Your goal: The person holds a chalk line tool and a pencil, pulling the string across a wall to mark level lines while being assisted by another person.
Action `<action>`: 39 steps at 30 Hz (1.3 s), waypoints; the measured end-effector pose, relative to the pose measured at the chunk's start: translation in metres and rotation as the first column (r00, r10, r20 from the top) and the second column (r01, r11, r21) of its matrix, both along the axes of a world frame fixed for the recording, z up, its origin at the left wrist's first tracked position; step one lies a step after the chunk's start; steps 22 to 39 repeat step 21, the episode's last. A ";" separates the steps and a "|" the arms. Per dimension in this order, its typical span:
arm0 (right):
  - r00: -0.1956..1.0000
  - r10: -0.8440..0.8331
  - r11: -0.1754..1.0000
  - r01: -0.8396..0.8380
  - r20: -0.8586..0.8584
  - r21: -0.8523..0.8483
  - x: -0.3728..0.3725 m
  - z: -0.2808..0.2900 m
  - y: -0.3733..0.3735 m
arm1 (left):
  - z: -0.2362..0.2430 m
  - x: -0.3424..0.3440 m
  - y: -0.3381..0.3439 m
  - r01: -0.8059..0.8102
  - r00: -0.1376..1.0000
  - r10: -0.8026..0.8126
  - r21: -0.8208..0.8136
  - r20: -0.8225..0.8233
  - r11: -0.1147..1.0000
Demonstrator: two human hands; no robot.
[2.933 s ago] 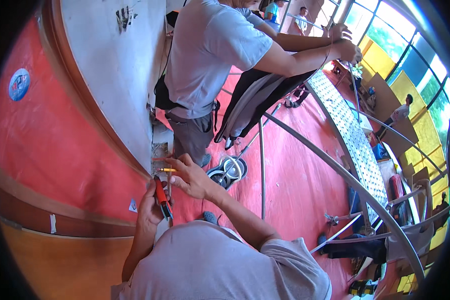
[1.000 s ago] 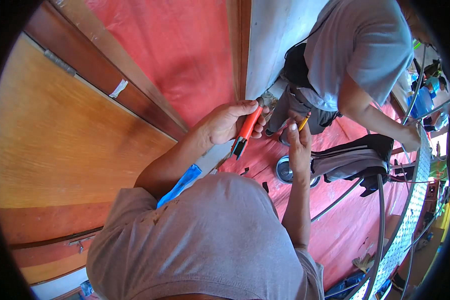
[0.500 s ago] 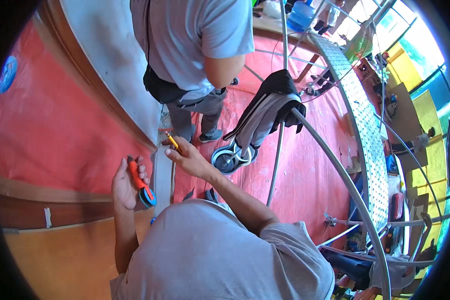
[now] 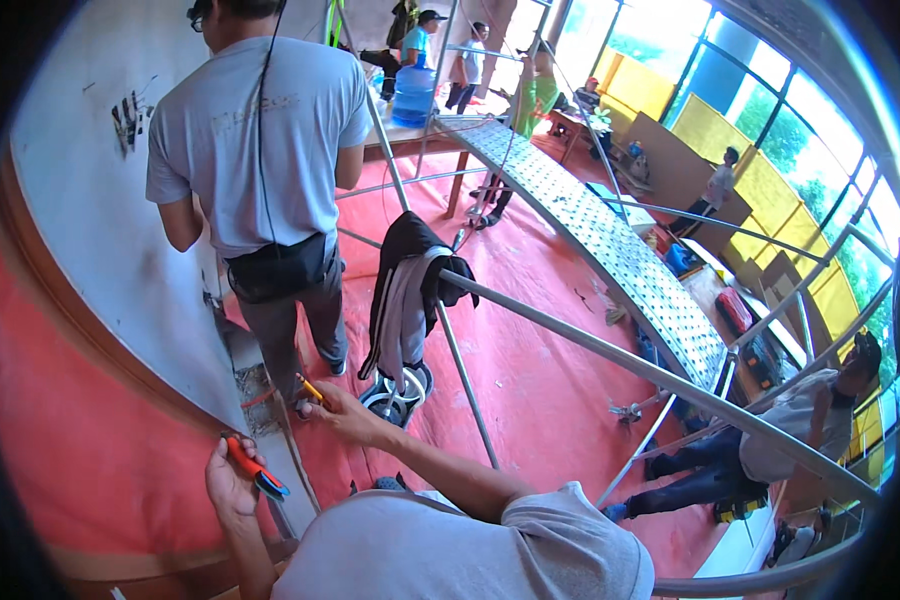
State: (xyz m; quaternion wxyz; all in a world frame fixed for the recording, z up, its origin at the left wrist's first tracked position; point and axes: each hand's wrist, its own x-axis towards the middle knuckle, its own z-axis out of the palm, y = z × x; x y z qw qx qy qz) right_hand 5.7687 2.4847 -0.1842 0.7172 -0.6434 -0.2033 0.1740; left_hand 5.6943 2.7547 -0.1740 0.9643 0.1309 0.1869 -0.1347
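My left hand (image 4: 230,488) is closed around an orange-red hand tool (image 4: 246,460) with a dark tip and a blue and black rounded end; its exact kind is unclear. Between the fingers of my right hand (image 4: 348,414) is a yellow pencil (image 4: 311,387), its end pointing up and away to the left. Both hands are held in front of me, apart from each other, above a strip of bare grey floor (image 4: 282,462) by the curved wall base. Neither tool touches a surface that I can see.
A co-worker in a grey shirt (image 4: 270,150) stands ahead, facing the white wall (image 4: 90,220). Metal scaffold tubes (image 4: 610,360) cross the right, with a jacket (image 4: 402,290) draped over them. A perforated platform (image 4: 590,240) lies behind. A bucket (image 4: 395,398) sits on the red-covered floor.
My view has tilted up and swung right, so more of the wall, room and co-workers shows. Both hands now appear lower and still hold the same things; the orange tool lies flatter.
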 end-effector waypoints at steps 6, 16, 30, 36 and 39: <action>0.991 -0.119 0.957 0.097 -0.064 -0.273 -0.015 -0.006 -0.018 | -0.001 0.004 -0.003 -0.098 0.995 0.094 0.299 0.028 0.949; 0.991 -0.019 0.934 -0.029 -0.131 -0.355 0.055 -0.061 -0.040 | 0.033 0.080 0.004 -0.067 0.994 0.051 0.168 0.100 0.983; 0.978 0.206 0.878 -0.186 -0.002 -0.442 0.106 -0.075 0.002 | 0.053 0.083 0.020 -0.164 0.985 0.145 0.236 0.096 0.958; 0.978 0.206 0.878 -0.186 -0.002 -0.442 0.106 -0.075 0.002 | 0.053 0.083 0.020 -0.164 0.985 0.145 0.236 0.096 0.958; 0.978 0.206 0.878 -0.186 -0.002 -0.442 0.106 -0.075 0.002 | 0.053 0.083 0.020 -0.164 0.985 0.145 0.236 0.096 0.958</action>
